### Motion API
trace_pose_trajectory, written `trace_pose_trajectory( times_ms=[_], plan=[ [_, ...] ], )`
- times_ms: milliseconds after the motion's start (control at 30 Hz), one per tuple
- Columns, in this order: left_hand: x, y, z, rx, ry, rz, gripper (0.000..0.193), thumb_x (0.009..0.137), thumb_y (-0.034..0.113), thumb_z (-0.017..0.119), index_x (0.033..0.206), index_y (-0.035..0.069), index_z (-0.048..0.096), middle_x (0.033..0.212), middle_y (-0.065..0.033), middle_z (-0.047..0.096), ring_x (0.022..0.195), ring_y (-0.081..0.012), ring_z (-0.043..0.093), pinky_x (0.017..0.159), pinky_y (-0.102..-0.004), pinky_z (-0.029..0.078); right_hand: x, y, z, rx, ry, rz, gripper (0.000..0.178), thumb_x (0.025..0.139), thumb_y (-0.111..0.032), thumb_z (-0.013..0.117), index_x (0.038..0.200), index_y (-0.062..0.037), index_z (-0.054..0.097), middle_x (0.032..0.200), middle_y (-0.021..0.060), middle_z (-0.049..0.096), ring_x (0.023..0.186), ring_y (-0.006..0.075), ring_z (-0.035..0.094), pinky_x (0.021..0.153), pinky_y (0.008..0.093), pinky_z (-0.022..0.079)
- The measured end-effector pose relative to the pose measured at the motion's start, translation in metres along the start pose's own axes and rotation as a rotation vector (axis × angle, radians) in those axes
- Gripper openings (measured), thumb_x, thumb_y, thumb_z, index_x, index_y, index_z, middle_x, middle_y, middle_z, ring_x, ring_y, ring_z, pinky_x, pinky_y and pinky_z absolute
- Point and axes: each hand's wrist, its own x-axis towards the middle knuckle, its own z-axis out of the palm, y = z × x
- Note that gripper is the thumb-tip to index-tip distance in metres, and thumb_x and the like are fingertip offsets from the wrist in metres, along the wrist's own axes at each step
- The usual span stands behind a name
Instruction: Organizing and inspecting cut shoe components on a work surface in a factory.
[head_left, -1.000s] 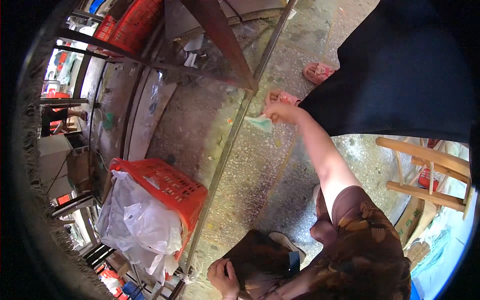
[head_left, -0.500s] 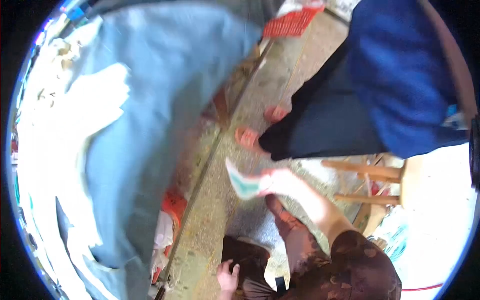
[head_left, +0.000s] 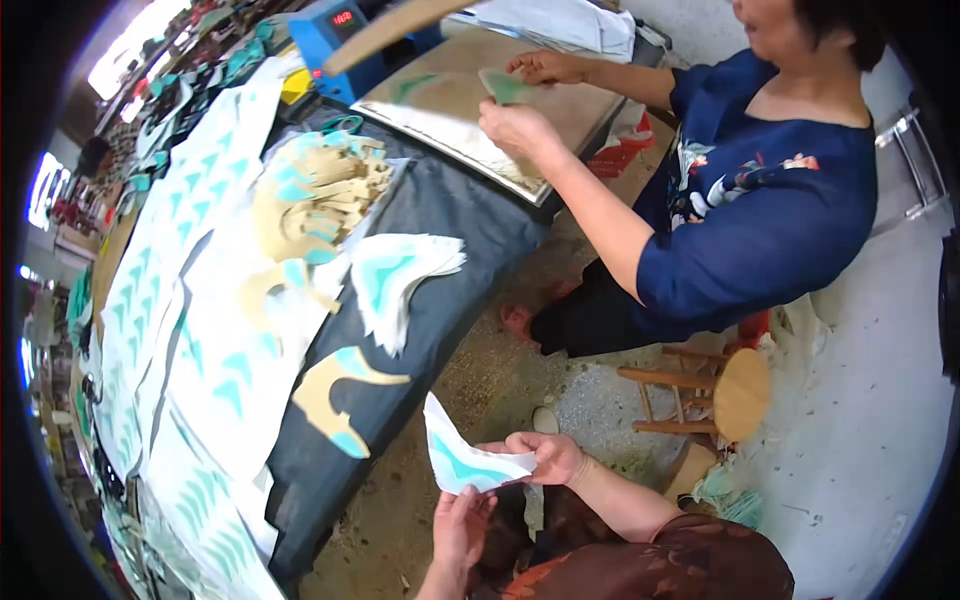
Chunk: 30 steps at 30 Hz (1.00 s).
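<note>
A white V-shaped cut piece with a teal curved band is held up in front of me, off the table edge. My right hand pinches its right end between thumb and fingers. At its lower edge, my left hand grips with thumb and fingertips. On the dark cloth nearby lies a tan curved piece with teal ends. Beyond that sits a fanned stack of white and teal pieces, next to a heap of tan and teal curved pieces.
White sheets with teal shapes cover the table's left side. Across from me, a co-worker in blue holds a teal-marked piece above a flat board. A blue box with a display stands behind. A wooden stool is at right.
The view has swung up, bringing the tabletop and co-worker's hands into sight. My left hand, apart from the white piece before, now grips it too; my right hand has kept hold.
</note>
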Motion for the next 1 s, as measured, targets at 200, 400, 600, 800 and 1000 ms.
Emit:
trace_pose_trajectory(
  times_ms=[200, 400, 600, 800, 1000],
  plan=[
    [-0.048, 0.075, 0.019, 0.064, -0.072, 0.238, 0.023, 0.080, 0.005, 0.054, 0.103, 0.003, 0.052, 0.090, -0.0030, 0.057, 0.082, -0.0145, 0.054, 0.080, -0.0296, 0.043, 0.021, 0.001, 0.075, -0.226, -0.182, -0.010, 0.030, 0.070, -0.025, 0.067, 0.087, -0.0097, 0.048, 0.135, 0.0196, 0.033, 0.124, 0.0282, 0.033, 0.102, 0.0395, 0.026],
    [-0.080, 0.138, 0.045, 0.329, -0.254, 0.377, 0.020, 0.076, 0.004, 0.059, 0.096, 0.001, 0.055, 0.087, -0.0031, 0.059, 0.078, -0.0111, 0.055, 0.067, -0.0257, 0.044, 0.044, -0.021, 0.123, -0.429, -0.082, 0.068, 0.095, 0.068, -0.037, 0.073, 0.136, -0.0051, 0.016, 0.133, 0.0187, 0.035, 0.125, 0.0315, 0.033, 0.102, 0.0462, 0.027],
    [-0.086, 0.182, 0.082, 0.954, -0.263, 0.762, 0.011, 0.072, 0.004, 0.062, 0.082, 0.002, 0.057, 0.079, -0.0060, 0.061, 0.072, -0.0147, 0.059, 0.064, -0.0265, 0.047, 0.078, -0.052, 0.180, -0.793, -0.298, -0.051, 0.081, 0.061, -0.019, 0.079, 0.126, 0.0007, 0.035, 0.122, 0.0195, 0.044, 0.118, 0.0311, 0.041, 0.101, 0.0426, 0.029],
    [-0.091, 0.224, 0.138, 1.203, -0.318, 1.514, 0.010, 0.068, 0.002, 0.061, 0.077, 0.004, 0.057, 0.082, -0.0087, 0.063, 0.074, -0.0238, 0.062, 0.063, -0.0344, 0.051, 0.118, -0.083, 0.250, -1.167, -0.500, -0.563, 0.023, 0.082, -0.026, 0.059, 0.067, -0.0093, 0.061, 0.083, 0.0077, 0.060, 0.076, 0.0213, 0.057, 0.091, 0.0427, 0.037],
    [-0.113, 0.245, 0.160, 1.223, -0.284, 1.623, 0.016, 0.068, 0.002, 0.063, 0.081, 0.008, 0.057, 0.085, -0.0050, 0.063, 0.078, -0.0226, 0.062, 0.069, -0.0326, 0.052, 0.148, -0.105, 0.285, -1.154, -0.772, -0.551, 0.008, 0.077, -0.013, 0.063, 0.070, -0.0101, 0.064, 0.085, 0.0044, 0.062, 0.079, 0.0193, 0.059, 0.088, 0.0394, 0.038]
  ],
)
